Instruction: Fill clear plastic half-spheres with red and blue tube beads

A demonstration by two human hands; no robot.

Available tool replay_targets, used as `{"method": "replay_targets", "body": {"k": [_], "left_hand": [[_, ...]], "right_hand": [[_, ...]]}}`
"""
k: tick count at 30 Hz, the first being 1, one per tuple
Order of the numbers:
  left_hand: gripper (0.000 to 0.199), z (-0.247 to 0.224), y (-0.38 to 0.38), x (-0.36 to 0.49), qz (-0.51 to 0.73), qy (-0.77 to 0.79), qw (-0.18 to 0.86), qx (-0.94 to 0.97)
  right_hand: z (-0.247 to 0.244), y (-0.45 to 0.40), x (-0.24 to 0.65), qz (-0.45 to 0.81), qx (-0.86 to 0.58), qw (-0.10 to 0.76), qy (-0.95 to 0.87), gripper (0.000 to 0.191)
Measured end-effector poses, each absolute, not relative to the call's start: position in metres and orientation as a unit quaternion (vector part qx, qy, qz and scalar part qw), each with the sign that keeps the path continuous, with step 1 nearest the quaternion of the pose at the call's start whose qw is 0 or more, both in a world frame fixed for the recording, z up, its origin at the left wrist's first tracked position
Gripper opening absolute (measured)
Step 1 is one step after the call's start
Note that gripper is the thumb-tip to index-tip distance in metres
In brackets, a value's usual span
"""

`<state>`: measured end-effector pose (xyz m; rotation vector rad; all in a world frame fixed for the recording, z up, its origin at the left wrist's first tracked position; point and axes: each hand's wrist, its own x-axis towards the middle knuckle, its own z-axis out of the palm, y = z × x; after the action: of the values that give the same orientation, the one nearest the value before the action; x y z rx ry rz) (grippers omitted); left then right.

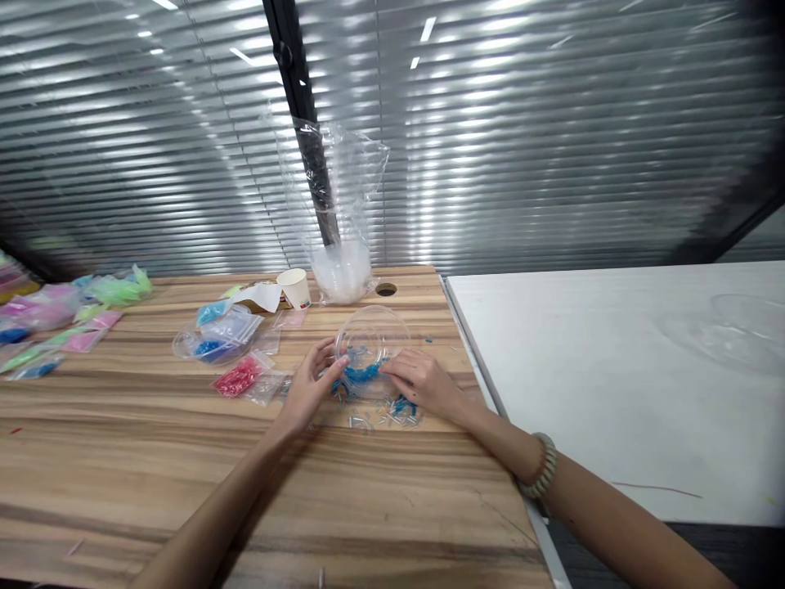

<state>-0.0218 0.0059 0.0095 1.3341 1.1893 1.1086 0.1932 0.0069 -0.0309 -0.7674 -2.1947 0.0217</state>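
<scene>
A clear plastic bowl [371, 321] is tilted toward me on the wooden table, with small blue tube beads [363, 374] gathered along its lower side. My left hand [314, 378] grips the bowl's left edge, thumb in front and fingers behind. At the right side of the bowl, my right hand [423, 379] has its fingertips pinched together by the blue beads; whatever lies between them is too small to make out. Loose clear and blue tube pieces [401, 409] are scattered on the tabletop just below the bowl and right hand.
Left of the bowl lie a bag of red beads [238, 378] and a clear lid [184, 343] bearing bags. Behind stand a paper cup [294, 288] and bagged stacked bowls [342, 272]. Colourful packets [91, 319] spread far left. A white table [601, 393] adjoins on the right.
</scene>
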Motion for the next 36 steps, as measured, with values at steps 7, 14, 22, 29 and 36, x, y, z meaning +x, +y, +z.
{"method": "replay_targets", "body": {"k": [7, 14, 22, 29, 36], "left_hand": [[0.060, 0.0077, 0.0060, -0.0224, 0.457, 0.486, 0.489, 0.562], [0.061, 0.0067, 0.0062, -0.0234, 0.448, 0.487, 0.480, 0.576], [0.057, 0.0070, 0.0057, -0.0235, 0.439, 0.485, 0.477, 0.587], [0.056, 0.0064, 0.0050, -0.0238, 0.441, 0.477, 0.480, 0.590], [0.056, 0.0077, 0.0041, -0.0230, 0.439, 0.471, 0.487, 0.590]], "right_hand": [[-0.0303, 0.0068, 0.1935, -0.001, -0.307, 0.387, -0.869, 0.015], [-0.0274, 0.0056, 0.1927, -0.005, -0.304, 0.383, -0.872, 0.016], [-0.0269, 0.0056, 0.1918, -0.007, -0.289, 0.397, -0.871, 0.015], [-0.0316, 0.0073, 0.1919, 0.006, -0.290, 0.386, -0.876, 0.015], [-0.0319, 0.0072, 0.1920, 0.013, -0.296, 0.376, -0.878, 0.016]]}}
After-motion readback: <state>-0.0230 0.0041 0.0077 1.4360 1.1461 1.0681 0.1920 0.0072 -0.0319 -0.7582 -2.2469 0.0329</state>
